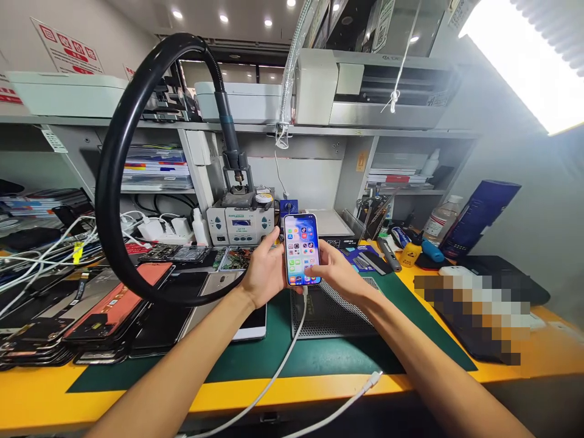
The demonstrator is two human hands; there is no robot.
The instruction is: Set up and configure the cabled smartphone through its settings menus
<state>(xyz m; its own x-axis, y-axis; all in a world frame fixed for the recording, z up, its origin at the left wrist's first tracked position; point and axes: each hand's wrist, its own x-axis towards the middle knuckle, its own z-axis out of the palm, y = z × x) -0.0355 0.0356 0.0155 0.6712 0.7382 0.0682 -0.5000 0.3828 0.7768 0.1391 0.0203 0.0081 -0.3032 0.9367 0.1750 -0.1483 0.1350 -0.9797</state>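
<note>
The left hand [265,272] is holding the lit phone [302,243] upright above the perforated plate [328,328] on the worktop [319,389], its grip closing round the phone's left side. The right hand [340,269] is bringing its thumb over the lower screen; whether that grip is also clamping, one cannot tell. The white cable [292,348] is already meeting the phone's bottom edge, icons are already showing, and what is remaining is staying unclear.

Phone screen [301,243]: smooth, glossy, glass-like.
Phone cable [290,350]: smooth, plastic-coated.
Thick hose [108,182]: shiny, rubber-like.
Perforated plate [340,329]: metal-looking, textured with holes.
Bench mat [228,368]: smooth, matt.
Bottle [438,224]: clear, shiny plastic.
</note>
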